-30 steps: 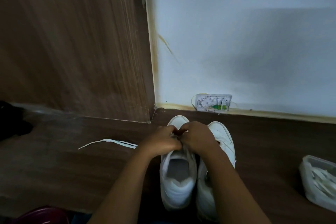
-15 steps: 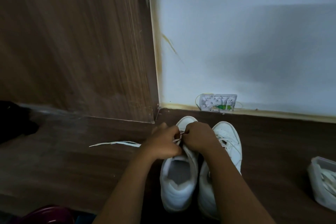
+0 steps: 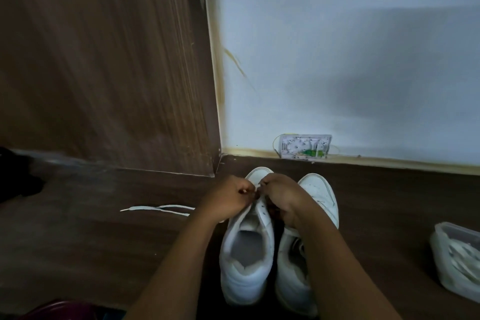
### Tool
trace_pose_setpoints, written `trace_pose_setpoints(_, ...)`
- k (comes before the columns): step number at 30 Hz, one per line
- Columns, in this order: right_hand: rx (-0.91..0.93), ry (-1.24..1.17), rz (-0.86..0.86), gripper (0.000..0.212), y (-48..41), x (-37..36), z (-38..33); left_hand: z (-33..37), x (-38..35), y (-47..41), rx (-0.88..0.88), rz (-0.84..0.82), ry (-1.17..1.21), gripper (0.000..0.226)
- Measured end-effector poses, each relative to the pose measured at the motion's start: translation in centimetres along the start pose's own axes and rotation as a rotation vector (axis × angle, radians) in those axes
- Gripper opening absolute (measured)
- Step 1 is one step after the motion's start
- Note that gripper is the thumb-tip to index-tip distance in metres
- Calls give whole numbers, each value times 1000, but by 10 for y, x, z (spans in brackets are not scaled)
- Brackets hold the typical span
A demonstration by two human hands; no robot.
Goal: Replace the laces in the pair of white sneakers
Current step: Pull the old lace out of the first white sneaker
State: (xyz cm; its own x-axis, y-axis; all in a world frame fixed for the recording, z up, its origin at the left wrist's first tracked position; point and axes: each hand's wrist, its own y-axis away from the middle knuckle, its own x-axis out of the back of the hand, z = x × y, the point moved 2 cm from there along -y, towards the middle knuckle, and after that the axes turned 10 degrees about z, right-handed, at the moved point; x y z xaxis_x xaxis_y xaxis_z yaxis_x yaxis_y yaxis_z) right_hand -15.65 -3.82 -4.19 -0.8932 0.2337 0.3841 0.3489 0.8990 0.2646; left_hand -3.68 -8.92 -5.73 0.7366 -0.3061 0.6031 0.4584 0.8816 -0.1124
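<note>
Two white sneakers stand side by side on the dark wooden floor, toes toward the wall. Over the front eyelets of the left sneaker (image 3: 246, 254) my left hand (image 3: 228, 200) and my right hand (image 3: 283, 197) meet, fingers curled, each pinching a white lace near the toe. The lace between the fingertips is barely visible. The right sneaker (image 3: 319, 189) is partly hidden under my right forearm. A loose white lace (image 3: 158, 208) lies flat on the floor to the left, its near end hidden behind my left wrist.
A clear plastic tub (image 3: 457, 257) holding white laces sits at the right edge. A brown wooden panel (image 3: 104, 73) rises at left, a white wall behind with a small white box (image 3: 304, 146) at its base. Something dark (image 3: 15, 176) lies far left.
Both hands stay on the left sneaker's front eyelets with small finger movements. The view has shifted slightly, nothing else moved.
</note>
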Motion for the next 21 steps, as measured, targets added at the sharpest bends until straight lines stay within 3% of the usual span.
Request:
trace_pose_setpoints(3, 100, 34, 131, 27, -1, -1, -3, 8, -3, -3, -30, 122, -110, 19)
trace_pose_setpoints(5, 166, 106, 199, 15, -1, 2, -6, 11, -3, -5, 17, 203, 27, 15)
trace_pose_setpoints(8, 281, 312, 268, 33, 6, 7, -8, 14, -9, -9, 150, 217, 241, 25)
trace_pose_setpoints(11, 312, 387, 346, 43, 9, 10, -9, 16, -11, -12, 164, 196, 209, 27)
trace_pose_setpoints(13, 315, 385, 357, 46, 6, 8, -6, 18, -9, -14, 157, 187, 176, 24)
trace_pose_setpoints(17, 221, 155, 410, 47, 0, 8, 4, 23, -7, -11, 176, 116, 250, 22)
trace_pose_setpoints(21, 209, 143, 416, 44, -3, 3, 4, 23, -2, -9, 57, 175, 86, 19)
